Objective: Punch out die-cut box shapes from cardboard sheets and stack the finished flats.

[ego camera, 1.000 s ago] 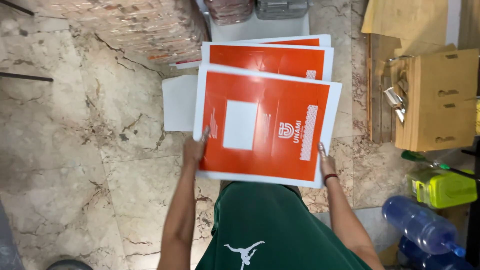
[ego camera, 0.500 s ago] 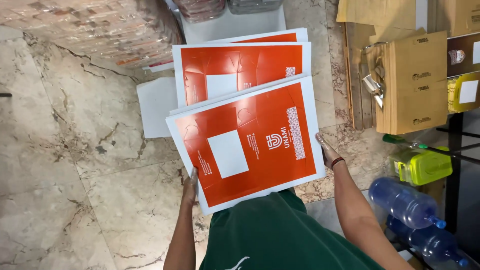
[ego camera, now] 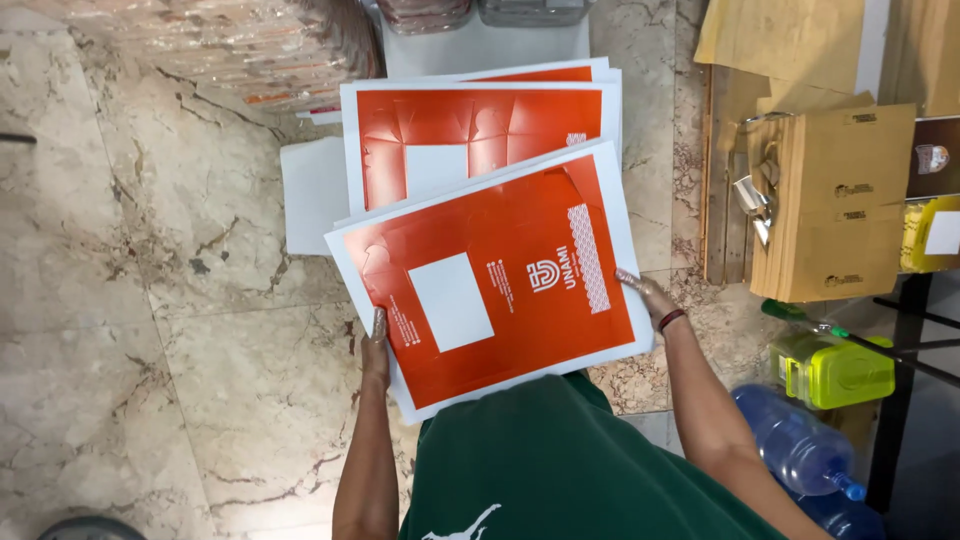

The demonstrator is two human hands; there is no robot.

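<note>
Left hand (ego camera: 376,350): your fingers clamp the near-left edge of the orange-and-white flat sheet (ego camera: 490,275) | right hand (ego camera: 643,292): fingers pinch its right edge | sheet: spans between both grips, tilted, held by the edges so it stays flat | beyond your fingertips: stack of matching sheets (ego camera: 480,130) on the marble floor (ego camera: 150,300).

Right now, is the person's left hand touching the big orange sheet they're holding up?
Touching. In the head view, the left hand grips the left edge of the orange sheet, fingers lying on its white border, while the right hand holds the opposite edge.
</note>
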